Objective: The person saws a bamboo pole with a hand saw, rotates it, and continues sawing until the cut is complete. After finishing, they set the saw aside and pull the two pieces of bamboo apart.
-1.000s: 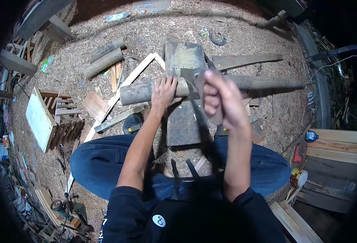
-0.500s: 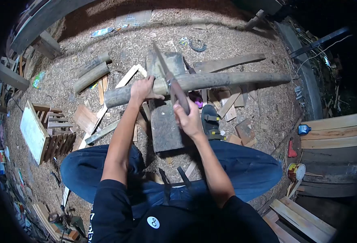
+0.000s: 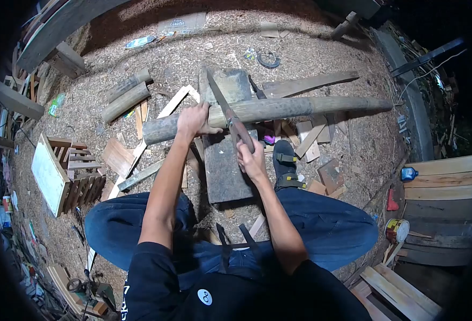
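My left hand (image 3: 193,122) is wrapped over a long bamboo pole (image 3: 279,109) near its thick left end, thumb pointing right. The pole lies crosswise over a worn wooden block (image 3: 228,171). My right hand (image 3: 253,158) grips the wooden handle of a machete (image 3: 220,93), its blade pointing forward and left. That blade crosses the pole just right of my left thumb, beside a pale patch on the bamboo. Past the pole, the blade's tip overlaps the far part of the block.
Short bamboo pieces (image 3: 127,101) lie at the left, near a slatted wooden piece (image 3: 75,174). A long board (image 3: 311,84) lies beyond the pole. Wood offcuts (image 3: 332,175) are by my sandaled foot (image 3: 286,166). A can (image 3: 397,230) and stacked planks (image 3: 442,176) stand right.
The machete has come lower and back toward me, its blade now across the pole. My left hand stays on the bamboo. The whole view has shifted slightly.
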A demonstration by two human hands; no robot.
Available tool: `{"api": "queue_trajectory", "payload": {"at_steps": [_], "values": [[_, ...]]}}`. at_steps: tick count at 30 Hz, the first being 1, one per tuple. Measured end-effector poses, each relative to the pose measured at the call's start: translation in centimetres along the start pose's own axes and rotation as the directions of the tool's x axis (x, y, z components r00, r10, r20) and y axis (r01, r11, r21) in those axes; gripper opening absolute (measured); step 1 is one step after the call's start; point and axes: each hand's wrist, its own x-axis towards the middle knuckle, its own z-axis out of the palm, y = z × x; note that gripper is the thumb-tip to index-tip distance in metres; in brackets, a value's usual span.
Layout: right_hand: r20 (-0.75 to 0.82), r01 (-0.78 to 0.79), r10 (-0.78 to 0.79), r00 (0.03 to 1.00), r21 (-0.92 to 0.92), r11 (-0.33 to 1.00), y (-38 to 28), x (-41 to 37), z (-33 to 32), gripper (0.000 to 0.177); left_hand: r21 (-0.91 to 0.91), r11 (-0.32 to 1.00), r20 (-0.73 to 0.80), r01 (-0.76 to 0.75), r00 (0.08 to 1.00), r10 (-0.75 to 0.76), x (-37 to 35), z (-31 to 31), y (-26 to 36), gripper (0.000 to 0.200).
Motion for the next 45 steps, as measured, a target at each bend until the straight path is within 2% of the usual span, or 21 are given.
{"api": "queue_trajectory", "payload": {"at_steps": [1, 2, 3, 5, 6, 8, 15, 17, 20, 22, 24, 26, 29, 32, 34, 36, 38, 39, 40, 42, 45], "values": [[0.002, -0.005, 0.004, 1.000, 0.004, 1.000, -0.1, 0.1, 0.2, 0.020, 0.019, 0.999, -0.076, -0.033, 0.997, 0.034, -0.2, 0.3, 0.0, 0.095], [-0.016, 0.012, -0.013, 1.000, -0.107, 0.994, -0.1, 0.2, 0.5, 0.023, 0.040, 0.997, -0.148, -0.064, 0.987, 0.069, -0.5, 0.7, -0.1, 0.095], [-0.034, 0.025, -0.033, 0.999, -0.218, 0.976, -0.5, 0.1, 0.9, 0.025, 0.041, 0.997, -0.140, -0.062, 0.988, 0.067, -1.0, 0.8, 0.1, 0.095], [-0.049, 0.078, -0.095, 0.994, -0.280, 0.957, -1.6, -0.1, 1.2, 0.027, 0.110, 0.992, -0.336, -0.063, 0.937, 0.096, -1.6, 0.9, 0.7, 0.086], [-0.060, 0.132, -0.162, 0.985, -0.343, 0.930, -1.9, -0.2, 1.3, 0.028, 0.109, 0.992, -0.328, -0.067, 0.940, 0.099, -1.7, 0.8, 1.0, 0.086], [-0.053, 0.099, -0.123, 0.991, -0.326, 0.940, -1.5, 0.1, 1.5, 0.026, 0.146, 0.989, -0.182, 0.036, 0.983, -0.009, -1.7, 0.5, 1.3, 0.082], [-0.043, 0.059, -0.076, 0.996, -0.320, 0.946, -1.1, 2.1, 1.9, 0.025, 0.168, 0.985, -0.155, 0.034, 0.988, -0.007, -1.0, 0.0, 1.2, 0.081], [-0.062, 0.142, -0.169, 0.984, -0.313, 0.939, -0.3, 2.9, 2.1, 0.026, 0.180, 0.983, -0.148, 0.036, 0.989, -0.009, -0.4, 0.5, 1.0, 0.083], [-0.034, 0.068, -0.085, 0.996, -0.350, 0.934, -0.8, 3.4, 1.7, 0.026, 0.143, 0.989, -0.112, 0.032, 0.994, -0.016, 0.3, 0.5, 0.6, 0.091], [-0.057, 0.008, -0.031, 0.998, -0.360, 0.933, -0.5, 1.1, 0.9, 0.027, 0.115, 0.990, -0.033, 0.078, 0.997, -0.074, 0.6, 0.2, 1.0, 0.092], [-0.087, -0.006, -0.025, 0.996, -0.335, 0.942, 0.3, -3.3, -0.2, 0.030, 0.120, 0.987, 0.144, 0.105, 0.982, -0.122, 2.3, -1.1, 0.7, 0.088], [-0.092, -0.074, 0.043, 0.995, -0.363, 0.929, 0.4, -5.7, -0.8, 0.030, 0.152, 0.984, 0.058, 0.092, 0.993, -0.102, 1.4, -0.8, 1.1, 0.088], [-0.081, -0.087, 0.063, 0.995, -0.329, 0.940, -2.7, -8.9, -1.3, 0.027, 0.145, 0.987, 0.090, 0.064, 0.993, -0.078, 1.7, -1.0, 0.9, 0.091], [-0.081, -0.039, 0.007, 0.997, -0.393, 0.919, -3.6, -9.9, -0.9, 0.026, 0.168, 0.986, -0.055, 0.006, 0.998, 0.004, 1.6, 1.0, -0.6, 0.092], [-0.092, -0.004, -0.043, 0.995, -0.463, 0.886, -6.4, -9.9, -0.3, 0.027, 0.188, 0.981, -0.042, 0.049, 0.998, -0.042, 1.1, 0.2, 0.6, 0.097], [-0.079, 0.028, -0.068, 0.995, -0.426, 0.905, -9.4, -9.7, 0.7, 0.028, 0.209, 0.971, -0.028, 0.115, 0.993, -0.112, -0.2, -0.8, 2.4, 0.099], [-0.072, 0.024, -0.060, 0.996, -0.424, 0.905, -11.6, -10.0, 1.2, 0.029, 0.237, 0.971, -0.232, 0.039, 0.973, 0.018, -1.5, 1.4, 2.0, 0.091], [-0.079, 0.008, -0.045, 0.996, -0.412, 0.911, -12.1, -10.1, 1.3, 0.030, 0.196, 0.979, -0.170, 0.062, 0.985, -0.028, -2.0, 1.0, 2.7, 0.089], [-0.056, 0.091, -0.123, 0.991, -0.395, 0.914, -12.3, -10.2, 1.0, 0.031, 0.212, 0.975, -0.202, 0.061, 0.979, -0.017, -2.3, 1.2, 2.8, 0.089], [0.010, -0.022, 0.026, 1.000, -0.263, 0.964, -13.8, -9.3, 0.4, 0.032, 0.147, 0.988, -0.284, 0.047, 0.959, -0.003, -3.3, 1.0, 3.3, 0.090], [0.056, 0.038, -0.024, 0.998, -0.267, 0.963, -14.9, -8.2, 0.5, 0.032, 0.115, 0.993, -0.291, 0.000, 0.956, 0.034, -3.7, 0.3, 2.9, 0.098]]}}
